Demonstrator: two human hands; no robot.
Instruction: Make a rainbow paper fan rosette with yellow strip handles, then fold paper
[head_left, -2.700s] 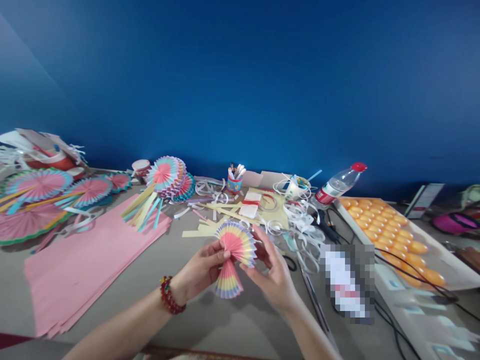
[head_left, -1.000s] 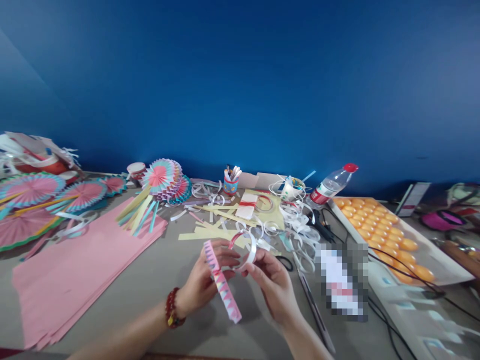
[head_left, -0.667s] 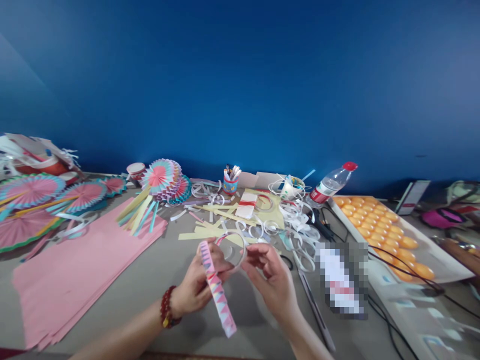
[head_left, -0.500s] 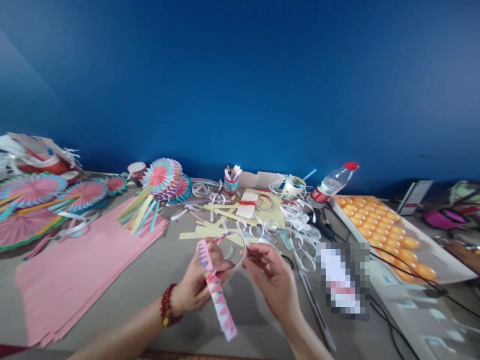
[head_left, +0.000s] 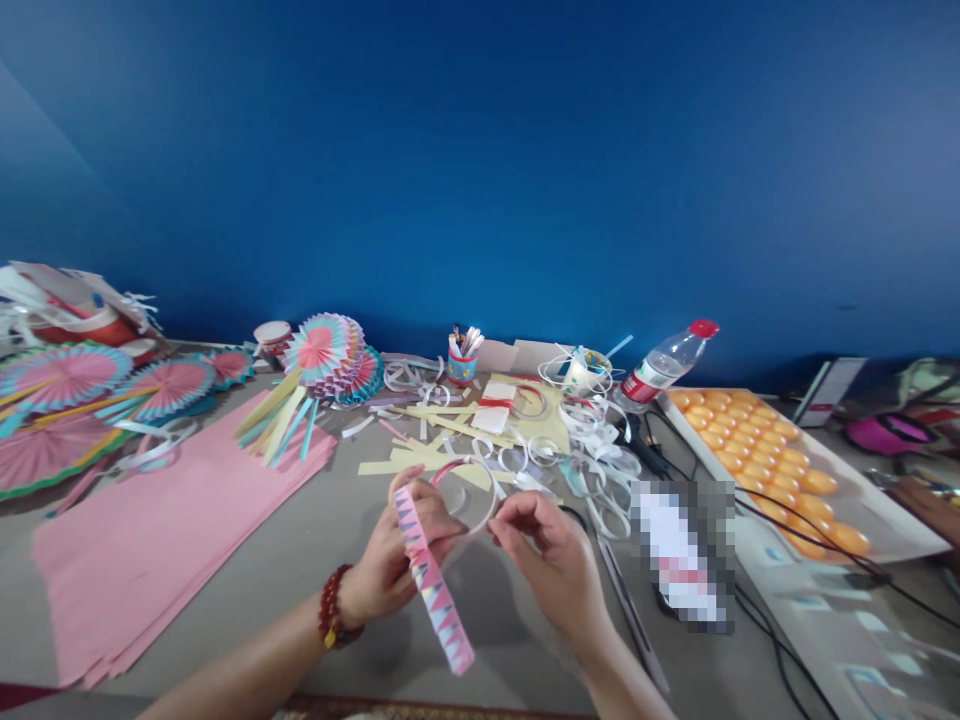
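Note:
My left hand point(head_left: 401, 555), with a red bead bracelet on the wrist, is closed around a pleated paper strip point(head_left: 435, 590) patterned in pink, white and purple triangles. The strip slants down toward me. The same hand also holds a thin white ring, which looks like a roll of tape point(head_left: 491, 490), reddish inside at its upper left. At the ring's right edge, my right hand point(head_left: 551, 550) is closed in a pinch, thumb against forefinger. Whatever lies between those fingertips is too small to make out.
Pink paper sheets point(head_left: 172, 530) lie at left, near folded paper fans point(head_left: 169, 385). Cut paper strips point(head_left: 405, 465), a pen cup point(head_left: 463, 365) and a bottle point(head_left: 667, 365) stand or lie behind. At right are a long grey tool point(head_left: 634, 615), black cables and a tray of orange domes point(head_left: 750, 450).
My right hand's fingertips have shifted slightly right, away from the ring's edge. The ring has turned to show more of its opening. My left hand keeps its hold on the strip.

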